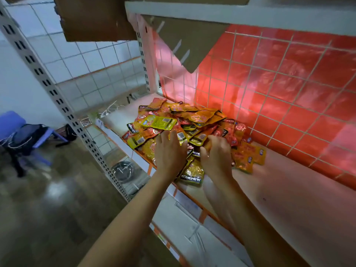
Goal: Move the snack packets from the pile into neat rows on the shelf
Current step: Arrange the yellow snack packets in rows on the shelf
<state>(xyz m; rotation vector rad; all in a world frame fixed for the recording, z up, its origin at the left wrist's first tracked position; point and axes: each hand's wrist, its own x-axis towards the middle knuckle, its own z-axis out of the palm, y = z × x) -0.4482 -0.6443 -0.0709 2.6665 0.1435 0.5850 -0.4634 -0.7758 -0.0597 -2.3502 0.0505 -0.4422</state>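
Observation:
A loose pile of yellow, orange and red snack packets (185,124) lies on the pale shelf board (289,182), against the wire grid back. My left hand (169,149) rests flat on the pile's near left side with fingers spread. My right hand (215,153) is on the near right side of the pile, fingers curled down into the packets; what they hold is hidden. A yellow packet labelled KONCHEW (192,173) lies between my wrists at the shelf's front edge. Several orange packets (248,156) lie flat just right of my right hand.
A wire grid with red packaging behind it (279,89) backs the shelf. A cardboard flap (185,45) hangs from the upper shelf (212,14). A perforated metal upright (63,106) stands at left. A blue stool with a dark bag (27,137) sits on the floor.

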